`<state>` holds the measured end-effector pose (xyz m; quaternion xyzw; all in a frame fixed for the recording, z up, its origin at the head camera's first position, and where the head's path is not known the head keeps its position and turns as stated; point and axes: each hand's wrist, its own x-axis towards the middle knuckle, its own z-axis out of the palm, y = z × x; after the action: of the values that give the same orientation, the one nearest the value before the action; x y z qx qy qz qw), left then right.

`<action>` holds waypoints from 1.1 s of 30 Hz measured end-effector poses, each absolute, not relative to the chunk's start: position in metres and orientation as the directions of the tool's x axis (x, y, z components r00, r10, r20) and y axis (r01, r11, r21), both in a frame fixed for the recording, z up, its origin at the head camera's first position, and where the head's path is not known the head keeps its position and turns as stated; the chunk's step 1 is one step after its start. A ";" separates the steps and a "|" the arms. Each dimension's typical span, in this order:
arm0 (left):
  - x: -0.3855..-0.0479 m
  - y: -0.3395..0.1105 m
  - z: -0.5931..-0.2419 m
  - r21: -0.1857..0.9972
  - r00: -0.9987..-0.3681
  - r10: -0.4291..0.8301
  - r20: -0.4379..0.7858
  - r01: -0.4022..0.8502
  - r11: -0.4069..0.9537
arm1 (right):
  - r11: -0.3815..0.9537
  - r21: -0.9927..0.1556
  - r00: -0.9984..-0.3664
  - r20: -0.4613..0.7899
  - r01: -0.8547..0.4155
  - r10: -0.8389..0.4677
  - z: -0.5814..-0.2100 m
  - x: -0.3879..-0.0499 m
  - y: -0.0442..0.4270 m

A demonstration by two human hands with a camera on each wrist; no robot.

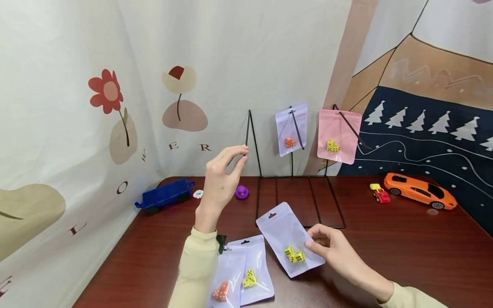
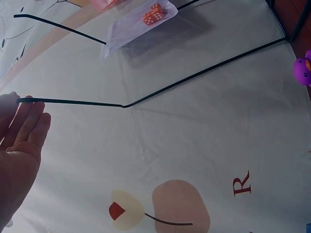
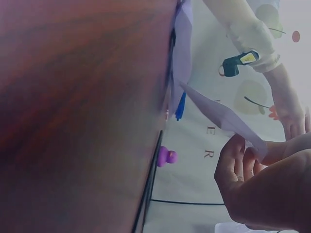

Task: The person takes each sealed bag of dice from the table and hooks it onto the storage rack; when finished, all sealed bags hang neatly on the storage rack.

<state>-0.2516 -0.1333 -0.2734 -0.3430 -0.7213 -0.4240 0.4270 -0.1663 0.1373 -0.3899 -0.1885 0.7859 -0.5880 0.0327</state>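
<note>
My left hand [image 1: 221,182] pinches the front end of the leftmost arm of a black wire rack [image 1: 300,176]; the left wrist view shows the wire [image 2: 73,101] meeting the fingertips. Low at the right, my right hand [image 1: 343,254] holds a lilac pouch [image 1: 283,231] with yellow dice by its right edge, thumb on the front. The pouch is tilted, its hang hole at the upper left. Another lilac pouch [image 1: 304,124] with orange dice hangs on the middle arm, and a pink pouch [image 1: 339,124] with yellow dice on the right arm.
Two overlapping lilac pouches [image 1: 258,252] lie at the table's front. A blue trailer [image 1: 165,194] and a purple duck [image 1: 242,192] stand at the back left; an orange car [image 1: 420,190] and a small red vehicle [image 1: 381,195] stand at the back right.
</note>
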 end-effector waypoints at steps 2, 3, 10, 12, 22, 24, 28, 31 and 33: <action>-0.251 -0.134 -0.273 0.322 -0.403 0.131 0.906 0.855 0.406 | 0.209 -0.940 -0.922 0.188 -0.269 -0.337 -0.388 -0.167 0.137; -0.251 -0.134 -0.273 0.321 -0.402 0.130 0.906 0.855 0.406 | 0.200 -0.942 -0.922 0.193 -0.270 -0.336 -0.387 -0.167 0.136; -0.250 -0.134 -0.273 0.319 -0.399 0.126 0.908 0.854 0.410 | 0.209 -0.940 -0.931 0.200 -0.270 -0.305 -0.380 -0.166 0.137; -0.250 -0.134 -0.274 0.318 -0.398 0.125 0.909 0.855 0.410 | 0.216 -0.941 -0.937 0.192 -0.260 -0.293 -0.378 -0.165 0.137; -0.252 -0.132 -0.273 0.319 -0.398 0.128 0.908 0.858 0.402 | 0.234 -0.917 -0.935 0.273 -0.324 -0.225 -0.368 -0.168 0.132; -0.252 -0.132 -0.274 0.322 -0.402 0.128 0.907 0.855 0.406 | 0.244 -0.902 -0.926 0.307 -0.356 -0.219 -0.365 -0.168 0.132; -0.252 -0.132 -0.275 0.318 -0.398 0.129 0.908 0.857 0.405 | 0.263 -0.876 -0.911 0.356 -0.403 -0.209 -0.360 -0.169 0.134; -0.253 -0.132 -0.275 0.316 -0.395 0.130 0.910 0.860 0.401 | 0.288 -0.863 -0.907 0.372 -0.416 -0.198 -0.357 -0.169 0.136; -0.253 -0.132 -0.274 0.314 -0.393 0.129 0.910 0.860 0.403 | 0.307 -0.855 -0.907 0.375 -0.418 -0.192 -0.353 -0.170 0.137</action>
<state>-0.2527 -0.1318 -0.2741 -0.3442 -0.7185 -0.4244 0.4302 -0.1696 0.1366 -0.3534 -0.1901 0.8019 -0.5572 -0.1016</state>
